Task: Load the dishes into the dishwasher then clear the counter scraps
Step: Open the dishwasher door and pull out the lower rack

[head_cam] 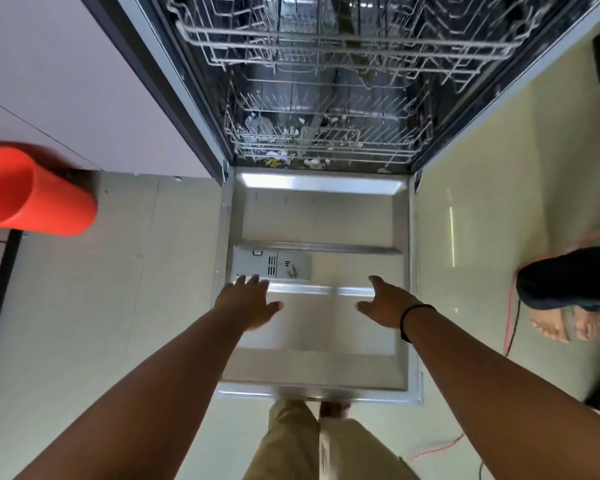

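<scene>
The dishwasher stands open in front of me, its steel door point(319, 216) folded flat down toward my legs. Inside, the upper wire rack point(347, 39) and the lower wire rack point(326, 140) look bare of dishes, with small scraps near the lower front edge. My left hand point(250, 303) and my right hand point(385, 303) reach out above the inner door panel, fingers spread and holding nothing. The detergent compartment point(274, 266) lies just beyond my left fingertips. An orange cup point(32, 192) sits at the left edge, on its side at the counter's corner.
Pale cabinet fronts point(66, 81) line the left. Another person's sandalled foot and dark trouser leg point(565, 299) stand on the floor at the right, beside an orange cable point(509, 306). Light floor tiles point(135, 289) flank the door on both sides.
</scene>
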A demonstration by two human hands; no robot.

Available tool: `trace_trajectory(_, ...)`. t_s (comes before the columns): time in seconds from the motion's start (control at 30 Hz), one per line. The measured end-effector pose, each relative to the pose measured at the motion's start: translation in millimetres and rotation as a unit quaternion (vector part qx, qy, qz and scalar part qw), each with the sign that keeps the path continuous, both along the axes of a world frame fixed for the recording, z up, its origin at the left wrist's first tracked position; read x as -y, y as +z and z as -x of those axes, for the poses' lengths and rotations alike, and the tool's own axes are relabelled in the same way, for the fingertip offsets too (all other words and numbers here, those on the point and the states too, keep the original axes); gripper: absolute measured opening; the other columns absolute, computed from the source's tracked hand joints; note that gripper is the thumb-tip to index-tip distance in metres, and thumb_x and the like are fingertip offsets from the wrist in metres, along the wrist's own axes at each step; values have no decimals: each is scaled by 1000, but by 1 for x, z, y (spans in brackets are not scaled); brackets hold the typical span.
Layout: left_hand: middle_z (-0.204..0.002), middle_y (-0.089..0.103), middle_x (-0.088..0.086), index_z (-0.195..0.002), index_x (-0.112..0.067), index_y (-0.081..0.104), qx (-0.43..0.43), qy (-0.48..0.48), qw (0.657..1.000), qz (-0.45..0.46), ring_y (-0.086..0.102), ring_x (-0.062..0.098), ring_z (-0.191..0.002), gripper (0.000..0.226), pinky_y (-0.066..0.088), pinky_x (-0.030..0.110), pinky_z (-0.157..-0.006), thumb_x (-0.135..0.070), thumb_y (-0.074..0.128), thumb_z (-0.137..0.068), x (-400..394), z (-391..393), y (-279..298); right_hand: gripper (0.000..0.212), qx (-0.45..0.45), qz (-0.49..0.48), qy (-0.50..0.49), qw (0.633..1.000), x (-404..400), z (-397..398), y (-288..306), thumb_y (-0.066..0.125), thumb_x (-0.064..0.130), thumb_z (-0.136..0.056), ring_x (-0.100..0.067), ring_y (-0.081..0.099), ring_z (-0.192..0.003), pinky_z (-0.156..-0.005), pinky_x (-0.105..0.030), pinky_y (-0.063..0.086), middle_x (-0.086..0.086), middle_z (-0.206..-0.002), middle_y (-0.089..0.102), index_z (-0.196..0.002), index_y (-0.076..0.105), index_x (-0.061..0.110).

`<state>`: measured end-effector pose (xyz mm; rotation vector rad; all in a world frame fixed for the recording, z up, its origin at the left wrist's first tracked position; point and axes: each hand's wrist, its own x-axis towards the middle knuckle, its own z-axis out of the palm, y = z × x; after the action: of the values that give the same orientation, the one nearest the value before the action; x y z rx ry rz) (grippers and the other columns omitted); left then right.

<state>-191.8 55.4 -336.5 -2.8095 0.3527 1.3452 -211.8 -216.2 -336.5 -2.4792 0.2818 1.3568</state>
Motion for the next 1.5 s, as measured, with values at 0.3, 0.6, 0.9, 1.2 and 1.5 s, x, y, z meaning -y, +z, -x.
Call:
trace_trajectory(0.3,-160,3,13,-152,-14,10,143,24,989,-12,7,37,-145,85,22,52,-113,-61,44,-90,23,-159,-32,76,120,45,23,991,19,-123,-44,58,44,-86,-33,37,-134,-107,-47,36,-14,-148,35,-146,26,10)
trace_trajectory(0.6,-160,-8,12,-152,-14,-3,189,38,981,0,-4,35,-146,92,7,51,-116,-52,54,-90,47,-246,-59,85,198,122,79,969,54,-233,-57,57,41,-90,-34,11,-146,-116,-49,22,-12,-160,5,-153,7,13)
trace_trajectory(0.9,-160,-5,12,-153,-17,-3,168,48,985,-5,-2,33,-147,96,7,50,-116,-56,56,-88,39,-275,-85,94,162,118,71,977,52,-271,-80,60,43,-87,-34,1,-147,-116,-52,15,-8,-161,0,-153,0,14)
trace_trajectory(1.2,-160,-2,14,-153,-19,-3,176,43,983,-10,0,33,-147,110,3,51,-117,-62,65,-77,41,-270,-95,96,170,117,60,977,49,-266,-86,63,40,-84,-34,6,-146,-115,-55,19,-10,-160,4,-153,1,14)
trace_trajectory(1.5,-160,-6,14,-152,-16,-8,149,44,987,-39,0,35,-146,114,3,48,-119,-65,62,-77,40,-209,-102,92,182,162,116,963,43,-207,-96,62,41,-83,-37,18,-142,-112,-46,25,-18,-154,19,-150,10,7)
